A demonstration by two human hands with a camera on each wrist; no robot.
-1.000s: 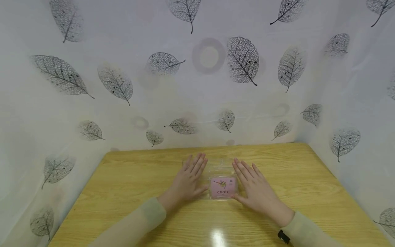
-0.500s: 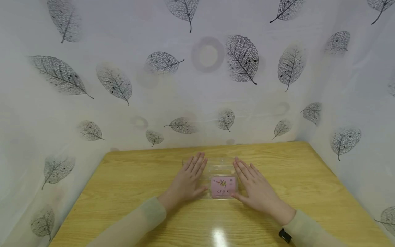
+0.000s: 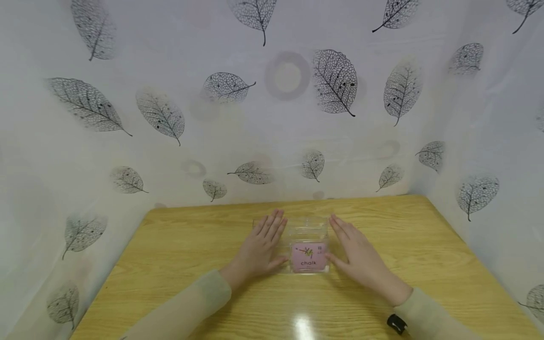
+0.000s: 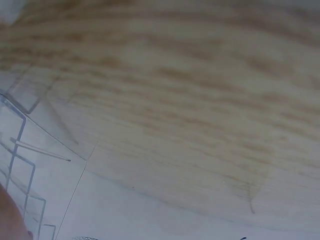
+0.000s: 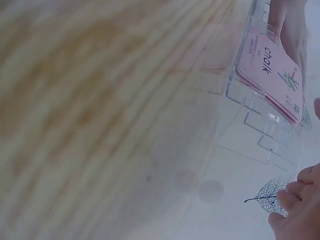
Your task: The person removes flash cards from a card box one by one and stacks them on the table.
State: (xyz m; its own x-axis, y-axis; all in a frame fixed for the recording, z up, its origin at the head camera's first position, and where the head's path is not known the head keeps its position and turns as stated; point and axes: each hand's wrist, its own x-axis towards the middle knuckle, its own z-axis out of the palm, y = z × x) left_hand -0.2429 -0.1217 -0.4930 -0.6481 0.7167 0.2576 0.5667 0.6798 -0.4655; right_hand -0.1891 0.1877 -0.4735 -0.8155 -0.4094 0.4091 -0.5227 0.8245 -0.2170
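A clear plastic card holder with stepped slots lies in the middle of the table. Pink cards, the front one printed "chalk" with crossed coloured sticks, lean in a slot; the right wrist view shows several stacked cards. My left hand rests over the holder's left part with fingers straight, hiding some of it; its thumb points toward the cards. At the holder's right edge is my right hand, fingers straight and together, thumb tip right by the cards. Part of the holder shows in the left wrist view.
The wooden table reaches back to a pale cloth wall printed with leaf skeletons, which also runs along both sides. A black band is at the right wrist.
My right hand has shifted slightly right, baring more of the holder's right edge, and its fingers have drawn closer together. My left hand and the cards stay about where they were.
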